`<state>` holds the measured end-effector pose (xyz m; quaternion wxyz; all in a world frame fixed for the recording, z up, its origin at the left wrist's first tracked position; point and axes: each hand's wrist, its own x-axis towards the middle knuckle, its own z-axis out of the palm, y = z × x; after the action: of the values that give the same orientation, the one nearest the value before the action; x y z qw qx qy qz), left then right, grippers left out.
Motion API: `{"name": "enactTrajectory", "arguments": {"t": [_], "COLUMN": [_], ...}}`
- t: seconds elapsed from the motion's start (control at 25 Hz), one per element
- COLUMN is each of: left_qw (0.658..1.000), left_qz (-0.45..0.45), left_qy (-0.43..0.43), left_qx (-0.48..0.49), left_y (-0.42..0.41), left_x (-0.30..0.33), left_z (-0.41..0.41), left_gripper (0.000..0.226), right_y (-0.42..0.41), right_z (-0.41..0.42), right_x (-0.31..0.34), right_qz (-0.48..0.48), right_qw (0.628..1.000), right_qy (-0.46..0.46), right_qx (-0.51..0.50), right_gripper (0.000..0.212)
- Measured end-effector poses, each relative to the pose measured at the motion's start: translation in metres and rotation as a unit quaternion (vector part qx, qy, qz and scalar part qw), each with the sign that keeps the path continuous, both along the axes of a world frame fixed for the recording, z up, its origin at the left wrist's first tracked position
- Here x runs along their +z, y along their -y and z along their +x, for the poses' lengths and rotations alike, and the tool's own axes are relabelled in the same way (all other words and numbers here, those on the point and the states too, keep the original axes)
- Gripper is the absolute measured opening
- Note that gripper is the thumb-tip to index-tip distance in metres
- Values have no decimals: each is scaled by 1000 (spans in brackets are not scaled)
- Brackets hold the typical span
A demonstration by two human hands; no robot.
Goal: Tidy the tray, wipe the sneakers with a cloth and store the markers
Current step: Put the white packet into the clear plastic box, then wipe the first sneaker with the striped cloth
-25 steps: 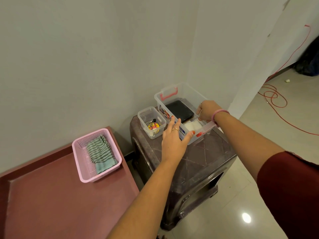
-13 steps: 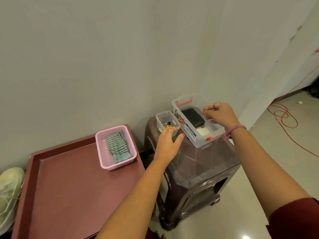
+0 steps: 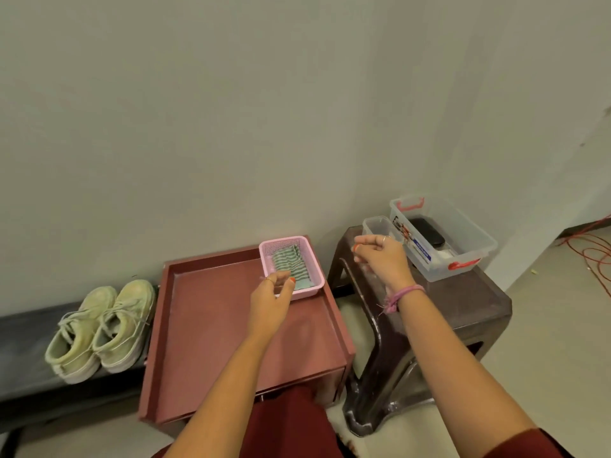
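Left hand (image 3: 269, 300) grip at pink basket (image 3: 310, 285); right hand (image 3: 383, 259) curled, holding nothing.

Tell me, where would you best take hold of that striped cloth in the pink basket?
Probably from above: the basket is open-topped and its walls block any sideways approach. The striped cloth lies folded and flat inside, so pinch a raised fold or its near edge with the fingers and lift straight up. The left hand is at the basket's near rim, closest for this.
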<state>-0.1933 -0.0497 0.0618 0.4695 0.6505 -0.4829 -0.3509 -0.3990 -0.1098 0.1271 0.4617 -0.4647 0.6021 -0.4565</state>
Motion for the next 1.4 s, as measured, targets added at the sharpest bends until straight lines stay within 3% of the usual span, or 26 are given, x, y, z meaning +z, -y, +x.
{"name": "enactTrajectory", "arguments": {"t": [0.2, 0.36, 0.6, 0.72, 1.0, 1.16, 1.4], "left_qw": [998, 991, 952, 939, 917, 898, 869], "left_qz": [29, 48, 68, 80, 112, 126, 165], "left_qy": [10, -58, -230, -258, -293, -342, -391], "left_qx": [59, 109, 189, 212, 246, 246, 255], "left_y": [-50, -66, -61, -53, -26, -12, -9], "left_x": [-23, -53, -106, -131, -151, -148, -152], "left_z": [72, 106, 113, 117, 133, 141, 140], "left_gripper": [15, 12, 12, 12, 14, 11, 14], "right_y": [-18, -11, 47, 75, 126, 138, 140], "right_z": [60, 84, 109, 127, 156, 164, 171], "right_x": [-38, -77, -125, -136, -172, -186, -200], "right_qz": [61, 95, 110, 104, 61, 88, 134], "right_qw": [998, 995, 974, 953, 900, 885, 893], "right_qy": [14, -6, -197, -282, -411, -443, -426], "right_qx": [-8, -36, -36, 43, 128, 114, 59], "right_gripper": [20, 21, 35, 45, 34, 25, 39]}}
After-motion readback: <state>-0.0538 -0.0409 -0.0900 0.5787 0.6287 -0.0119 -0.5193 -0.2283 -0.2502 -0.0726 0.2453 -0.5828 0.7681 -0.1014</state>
